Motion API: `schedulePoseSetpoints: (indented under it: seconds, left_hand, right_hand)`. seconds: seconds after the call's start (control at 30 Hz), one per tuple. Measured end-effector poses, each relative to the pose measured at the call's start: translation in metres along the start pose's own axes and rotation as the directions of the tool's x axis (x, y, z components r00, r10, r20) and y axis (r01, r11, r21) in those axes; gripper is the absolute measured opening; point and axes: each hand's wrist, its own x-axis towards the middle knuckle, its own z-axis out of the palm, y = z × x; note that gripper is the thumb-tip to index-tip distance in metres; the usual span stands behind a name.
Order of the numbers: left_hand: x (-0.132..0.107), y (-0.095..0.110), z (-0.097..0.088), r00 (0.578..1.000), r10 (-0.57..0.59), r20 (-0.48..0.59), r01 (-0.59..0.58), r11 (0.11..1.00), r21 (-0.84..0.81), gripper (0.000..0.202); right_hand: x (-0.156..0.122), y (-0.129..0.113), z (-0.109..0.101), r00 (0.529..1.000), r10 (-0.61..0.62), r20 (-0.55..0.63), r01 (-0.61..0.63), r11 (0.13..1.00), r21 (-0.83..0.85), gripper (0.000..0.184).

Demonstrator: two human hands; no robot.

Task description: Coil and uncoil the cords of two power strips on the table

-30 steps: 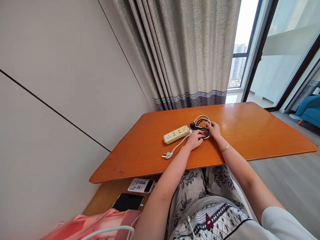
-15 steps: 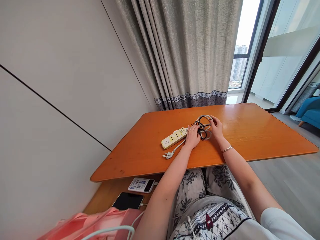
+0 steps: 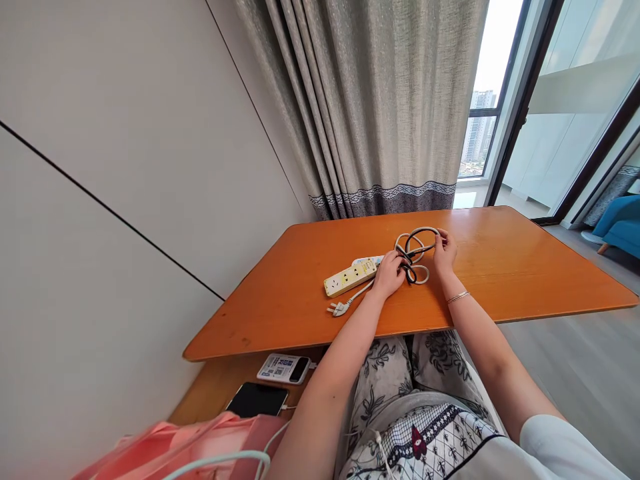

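On the orange-brown table a cream power strip (image 3: 345,280) lies at a slant, with a white object (image 3: 361,261) partly seen behind it. Its light plug (image 3: 339,309) rests in front, the cord leading back under my left hand (image 3: 390,275). That hand is closed over the near end of a tangle of black and white cables (image 3: 411,272), just right of the strip. My right hand (image 3: 445,253) pinches a loop of cable (image 3: 424,231) at the tangle's far right side and holds it out from the rest. The cables' crossings under my left fingers are hidden.
A lower shelf to the left bears a white power bank (image 3: 283,369) and a dark phone (image 3: 257,400) with a cable. A pink bag (image 3: 200,447) sits at the lower left. Behind the table (image 3: 540,267) hang grey curtains (image 3: 400,100), with a wall on the left.
My right hand has moved to the right and slightly away, drawing a cable loop wider out of the tangle. My left hand has shifted slightly right along the cables.
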Motion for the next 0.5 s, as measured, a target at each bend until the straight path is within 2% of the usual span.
schedulePoseSetpoints:
  seconds: [0.17,0.33,0.4,0.5]
  left_hand:
    - [-0.002,0.001,-0.001,0.999,-0.027,-0.039,0.026,0.999,-0.035,0.030]
    - [-0.003,-0.006,-0.002,0.993,-0.107,-0.056,0.103,0.992,-0.072,0.023]
    - [-0.003,-0.009,-0.002,0.988,-0.140,-0.061,0.132,0.985,-0.113,0.026]
    - [-0.004,-0.012,-0.001,0.980,-0.183,-0.078,0.168,0.971,-0.169,0.022]
  right_hand:
    - [0.006,0.007,-0.005,0.996,-0.030,-0.089,0.023,0.997,-0.077,0.039]
    - [0.016,0.015,-0.012,0.982,0.040,-0.184,-0.041,0.999,-0.004,0.039]
    - [0.020,0.019,-0.013,0.978,0.119,-0.174,-0.111,0.992,0.055,0.039]
    - [0.021,0.025,-0.010,0.976,0.195,-0.096,-0.185,0.977,0.110,0.039]
